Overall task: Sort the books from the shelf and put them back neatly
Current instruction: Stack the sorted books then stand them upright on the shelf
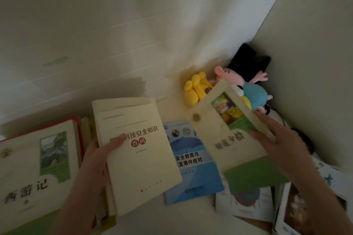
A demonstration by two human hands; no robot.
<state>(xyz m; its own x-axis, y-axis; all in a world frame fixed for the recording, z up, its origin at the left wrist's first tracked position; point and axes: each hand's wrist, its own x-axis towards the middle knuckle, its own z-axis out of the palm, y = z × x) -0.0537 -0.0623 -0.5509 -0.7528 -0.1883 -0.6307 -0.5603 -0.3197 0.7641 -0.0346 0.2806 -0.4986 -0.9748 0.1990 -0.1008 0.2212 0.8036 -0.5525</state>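
My left hand [95, 160] grips a cream book with red title characters [141, 160] by its left edge, thumb across the cover. My right hand [280, 145] holds a cream and green book with a picture window [225, 135], tilted and raised above the surface, blurred. A blue book with an umbrella picture [193, 175] lies flat between the two. At the left lies a large cream and green book with a landscape picture [36, 173] on top of a pile with red edges.
Plush toys sit in the back corner: a yellow one [194, 89] and a pink one in blue [250, 89], with a black object [248, 61] behind. More books [246, 204] lie at the lower right. White walls close in behind and right.
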